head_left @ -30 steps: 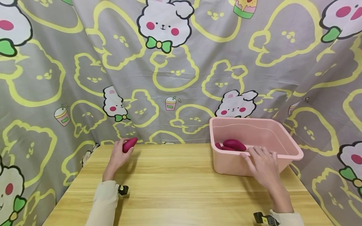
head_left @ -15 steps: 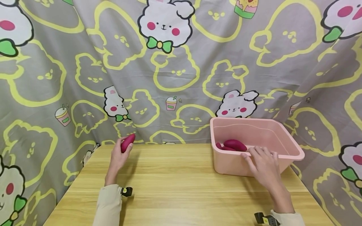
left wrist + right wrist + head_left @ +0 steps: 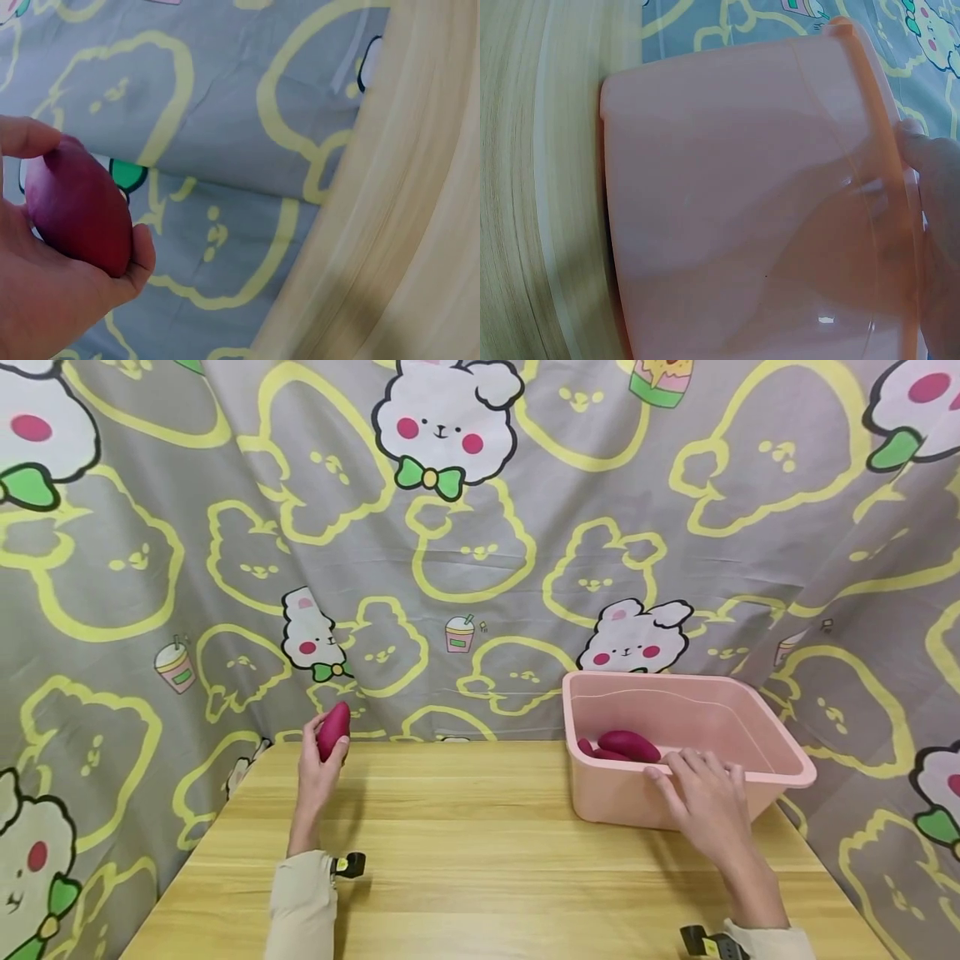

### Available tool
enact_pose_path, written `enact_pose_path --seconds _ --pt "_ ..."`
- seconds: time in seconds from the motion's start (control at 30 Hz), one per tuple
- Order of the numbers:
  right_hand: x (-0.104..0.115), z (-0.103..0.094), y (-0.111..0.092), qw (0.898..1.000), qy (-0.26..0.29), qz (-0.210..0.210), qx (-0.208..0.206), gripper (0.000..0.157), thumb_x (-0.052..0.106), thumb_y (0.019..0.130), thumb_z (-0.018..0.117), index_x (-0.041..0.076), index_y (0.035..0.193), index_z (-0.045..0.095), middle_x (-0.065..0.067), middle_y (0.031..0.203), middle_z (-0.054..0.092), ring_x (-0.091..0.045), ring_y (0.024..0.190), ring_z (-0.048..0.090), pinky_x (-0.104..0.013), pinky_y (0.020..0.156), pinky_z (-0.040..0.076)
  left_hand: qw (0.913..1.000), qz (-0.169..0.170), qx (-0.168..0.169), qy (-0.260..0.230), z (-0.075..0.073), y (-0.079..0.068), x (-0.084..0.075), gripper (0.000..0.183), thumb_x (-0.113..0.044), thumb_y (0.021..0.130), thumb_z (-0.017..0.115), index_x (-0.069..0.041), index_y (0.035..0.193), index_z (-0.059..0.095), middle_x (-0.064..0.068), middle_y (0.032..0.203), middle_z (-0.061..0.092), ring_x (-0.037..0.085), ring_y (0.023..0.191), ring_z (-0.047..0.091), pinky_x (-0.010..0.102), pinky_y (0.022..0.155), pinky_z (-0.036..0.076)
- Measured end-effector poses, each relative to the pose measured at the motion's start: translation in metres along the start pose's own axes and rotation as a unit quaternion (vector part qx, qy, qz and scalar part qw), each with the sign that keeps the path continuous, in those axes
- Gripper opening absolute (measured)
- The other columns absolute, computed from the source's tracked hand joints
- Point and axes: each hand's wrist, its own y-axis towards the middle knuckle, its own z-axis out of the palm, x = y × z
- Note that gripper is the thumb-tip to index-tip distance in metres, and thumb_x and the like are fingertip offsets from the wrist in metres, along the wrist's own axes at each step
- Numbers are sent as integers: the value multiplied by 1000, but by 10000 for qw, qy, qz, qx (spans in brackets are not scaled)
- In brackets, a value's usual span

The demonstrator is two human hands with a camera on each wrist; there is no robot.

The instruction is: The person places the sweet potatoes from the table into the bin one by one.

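My left hand grips a smooth magenta sweet potato above the far left part of the table, its tapered end pointing up. In the left wrist view, thumb and fingers wrap the sweet potato from both sides. On the right stands a pink plastic bin. My right hand holds its near rim, fingers over the top and thumb on the outer side. Inside the bin, more magenta sweet potatoes lie at the left, partly hidden by the near wall. The right wrist view shows the bin's outer wall.
A light wood table spans the space below both hands. Right behind its far edge hangs a grey curtain with rabbit prints, which also closes off both sides. Each wrist wears a small black camera.
My left hand has risen slightly and turned, bringing the sweet potato from a slant to nearly upright. The right hand keeps its place on the bin's rim. The head view has shifted a little.
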Motion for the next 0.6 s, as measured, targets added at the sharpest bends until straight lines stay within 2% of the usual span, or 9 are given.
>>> enact_pose_path --seconds 0.2,0.33,0.47,0.6 --pt "0 0 -1 9999 4 78 75 25 36 98 67 12 100 65 -10 99 64 -35 98 53 -57 77 28 9993 5 70 -363 1 -4 -14 63 -5 98 51 -13 158 33 22 142 43 22 113 46 20 78 46" --pt "1 -1 0 9999 43 109 94 25 37 99 66 12 102 66 -11 101 65 -36 99 53 -58 78 28 9985 -69 163 -517 -1 -6 -25 63 -3 99 50 -9 158 32 26 143 41 24 115 44 20 80 46" --pt "1 -2 0 9999 63 109 84 25 37 100 65 12 102 66 -11 100 65 -36 98 53 -59 78 28 9984 -61 223 -510 0 -8 -30 61 -5 101 51 -11 159 32 24 146 40 26 119 43 20 82 46" --pt "1 -2 1 10000 34 52 44 24 36 99 66 12 99 65 -10 99 64 -35 96 53 -58 77 28 9981 49 120 -609 2 -10 -29 60 -11 103 54 -18 159 34 18 148 40 26 123 43 21 85 45"
